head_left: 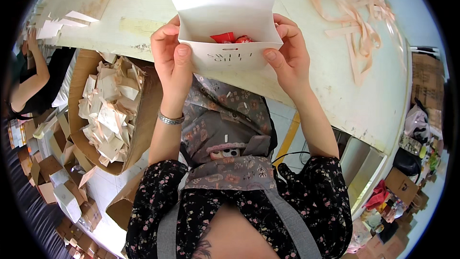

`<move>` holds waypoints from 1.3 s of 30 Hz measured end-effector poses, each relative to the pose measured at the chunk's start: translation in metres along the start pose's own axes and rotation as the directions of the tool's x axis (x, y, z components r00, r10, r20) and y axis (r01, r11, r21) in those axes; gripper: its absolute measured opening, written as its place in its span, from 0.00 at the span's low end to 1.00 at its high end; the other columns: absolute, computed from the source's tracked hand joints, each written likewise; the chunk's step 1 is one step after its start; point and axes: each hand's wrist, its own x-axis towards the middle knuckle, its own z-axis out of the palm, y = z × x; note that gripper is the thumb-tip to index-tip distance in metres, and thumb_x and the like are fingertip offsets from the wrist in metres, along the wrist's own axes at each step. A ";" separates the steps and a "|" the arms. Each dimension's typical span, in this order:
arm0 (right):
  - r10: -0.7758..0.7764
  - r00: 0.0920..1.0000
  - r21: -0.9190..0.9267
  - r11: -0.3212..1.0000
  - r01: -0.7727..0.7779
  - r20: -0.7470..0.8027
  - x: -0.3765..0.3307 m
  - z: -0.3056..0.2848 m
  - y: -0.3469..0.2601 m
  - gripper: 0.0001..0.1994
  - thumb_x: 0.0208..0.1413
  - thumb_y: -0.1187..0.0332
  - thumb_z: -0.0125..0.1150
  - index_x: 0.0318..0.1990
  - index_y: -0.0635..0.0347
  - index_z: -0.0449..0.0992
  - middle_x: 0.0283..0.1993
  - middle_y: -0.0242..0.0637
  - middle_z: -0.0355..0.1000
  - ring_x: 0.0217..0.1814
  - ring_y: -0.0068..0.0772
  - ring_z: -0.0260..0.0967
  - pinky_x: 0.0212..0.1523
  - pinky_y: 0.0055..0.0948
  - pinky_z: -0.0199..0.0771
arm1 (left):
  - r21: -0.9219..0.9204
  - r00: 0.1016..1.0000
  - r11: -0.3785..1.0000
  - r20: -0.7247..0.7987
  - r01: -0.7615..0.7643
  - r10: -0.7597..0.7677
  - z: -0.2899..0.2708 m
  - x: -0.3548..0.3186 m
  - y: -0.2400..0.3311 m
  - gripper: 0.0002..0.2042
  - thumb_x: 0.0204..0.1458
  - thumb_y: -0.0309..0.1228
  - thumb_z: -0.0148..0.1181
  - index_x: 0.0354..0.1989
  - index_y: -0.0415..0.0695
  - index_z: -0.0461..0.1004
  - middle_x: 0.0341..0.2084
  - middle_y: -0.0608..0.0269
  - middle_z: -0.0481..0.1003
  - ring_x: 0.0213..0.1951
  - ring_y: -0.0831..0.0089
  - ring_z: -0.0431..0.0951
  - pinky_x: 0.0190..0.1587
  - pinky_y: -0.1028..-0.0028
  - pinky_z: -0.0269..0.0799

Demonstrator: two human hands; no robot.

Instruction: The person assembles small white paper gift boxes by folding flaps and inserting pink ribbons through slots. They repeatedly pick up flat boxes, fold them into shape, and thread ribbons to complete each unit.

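Observation:
Between my two hands a white paper gift box [224,19] is held over the table's near edge, its top flap raised and its mouth facing me. Inside lie small red wrapped pieces [223,37], partly hidden by the front wall. My left hand [171,62] grips the box's left side, thumb on the front and fingers behind. On the right side my right hand [290,55] holds it the same way, thumb pressed to the front panel. Dark printed lettering and a small slot show on the front.
Pale peach ribbons [357,24] lie in a loose heap on the light table [330,96] at right. A large cardboard carton [79,96] full of folded pale paper bags stands at left. Near the left edge another person's arm [36,76] shows. White cards [52,28] lie at the far left.

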 end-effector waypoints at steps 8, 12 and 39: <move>0.036 0.998 0.065 0.997 -0.033 -0.052 -0.005 -0.005 0.003 0.14 0.49 0.80 0.64 0.41 0.60 0.67 0.55 0.36 0.58 0.58 0.28 0.59 0.59 0.34 0.62 | -0.121 0.976 0.976 -0.101 0.182 -0.195 -0.001 -0.007 0.012 0.09 0.58 0.29 0.56 0.43 0.37 0.70 0.52 0.49 0.71 0.46 0.74 0.73 0.50 0.73 0.68; 0.020 0.984 0.022 1.000 -0.017 -0.174 -0.006 0.004 -0.002 0.10 0.49 0.82 0.64 0.37 0.63 0.71 0.50 0.35 0.63 0.51 0.26 0.64 0.51 0.27 0.68 | -0.144 0.974 0.980 -0.161 0.139 -0.162 0.007 -0.013 0.007 0.08 0.58 0.27 0.55 0.42 0.37 0.69 0.45 0.55 0.74 0.43 0.75 0.73 0.47 0.75 0.68; 0.076 0.996 -0.076 0.994 -0.073 0.039 0.010 -0.003 -0.015 0.18 0.56 0.80 0.50 0.52 0.56 0.75 0.48 0.34 0.75 0.47 0.21 0.69 0.46 0.22 0.70 | 0.308 0.960 0.914 0.168 -0.265 0.223 0.019 0.009 0.006 0.14 0.57 0.31 0.47 0.31 0.36 0.78 0.37 0.47 0.78 0.36 0.62 0.76 0.42 0.72 0.70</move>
